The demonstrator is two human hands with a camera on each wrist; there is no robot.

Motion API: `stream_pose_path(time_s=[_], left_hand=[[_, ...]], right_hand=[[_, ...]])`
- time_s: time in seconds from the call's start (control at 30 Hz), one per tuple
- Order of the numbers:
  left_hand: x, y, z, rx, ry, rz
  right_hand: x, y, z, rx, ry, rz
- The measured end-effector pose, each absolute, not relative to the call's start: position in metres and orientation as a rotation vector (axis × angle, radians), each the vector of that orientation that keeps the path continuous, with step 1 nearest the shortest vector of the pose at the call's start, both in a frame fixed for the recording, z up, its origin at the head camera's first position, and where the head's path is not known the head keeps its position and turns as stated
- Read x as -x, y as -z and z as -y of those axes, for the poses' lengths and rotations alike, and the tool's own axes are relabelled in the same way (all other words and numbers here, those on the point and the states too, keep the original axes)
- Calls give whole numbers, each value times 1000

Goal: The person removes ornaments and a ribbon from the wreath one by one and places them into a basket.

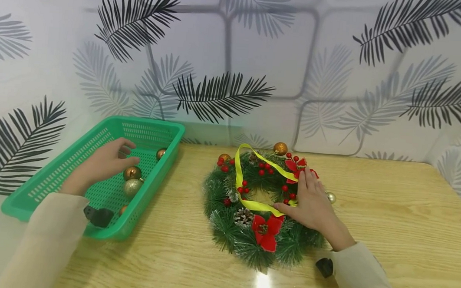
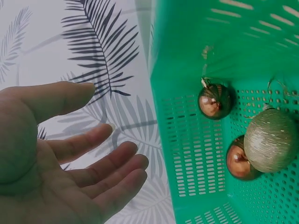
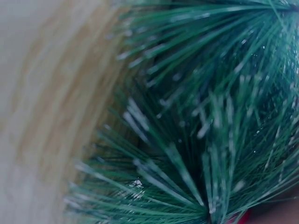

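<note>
My left hand [image 1: 111, 158] hovers over the green plastic basket [image 1: 174, 146] with loosely bent fingers and nothing in them. Below it in the basket lie a shiny copper bauble [image 1: 132, 173] and a glittery gold bauble [image 1: 132, 186]. My right hand [image 1: 314, 205] rests on the right side of a green wreath [image 1: 226, 230], fingers extended, thumb at the yellow ribbon [image 1: 256, 205]. That ribbon loops over the wreath's centre. Red flowers [image 1: 266, 232], red berries, a pine cone [image 1: 243, 216] and baubles decorate the wreath. In the right wrist view, frosted needles [image 3: 205, 116] fill most of the picture.
Another copper bauble [image 1: 161, 154] sits at the basket's far right side. The wreath and basket stand on a light wooden table [image 1: 399, 213]. Behind the table hangs a pale leaf-patterned cloth [image 1: 266, 67].
</note>
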State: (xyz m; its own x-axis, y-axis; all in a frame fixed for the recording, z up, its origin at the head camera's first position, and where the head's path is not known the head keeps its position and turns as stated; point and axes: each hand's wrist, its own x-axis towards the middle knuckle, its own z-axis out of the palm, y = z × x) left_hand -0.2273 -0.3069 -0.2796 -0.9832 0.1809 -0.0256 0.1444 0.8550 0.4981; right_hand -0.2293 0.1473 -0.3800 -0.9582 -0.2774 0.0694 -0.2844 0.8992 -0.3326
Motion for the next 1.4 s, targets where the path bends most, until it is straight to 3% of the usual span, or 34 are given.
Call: stream_pose_path(time_s=[0.83, 1.4], left_hand=[[229, 264, 240, -522, -808, -2926], [235, 287, 208, -596, -911, -2869]], right_hand=[[217, 372, -147, -411, -556, 2964], [189, 363, -108, -1, -554, 3027]])
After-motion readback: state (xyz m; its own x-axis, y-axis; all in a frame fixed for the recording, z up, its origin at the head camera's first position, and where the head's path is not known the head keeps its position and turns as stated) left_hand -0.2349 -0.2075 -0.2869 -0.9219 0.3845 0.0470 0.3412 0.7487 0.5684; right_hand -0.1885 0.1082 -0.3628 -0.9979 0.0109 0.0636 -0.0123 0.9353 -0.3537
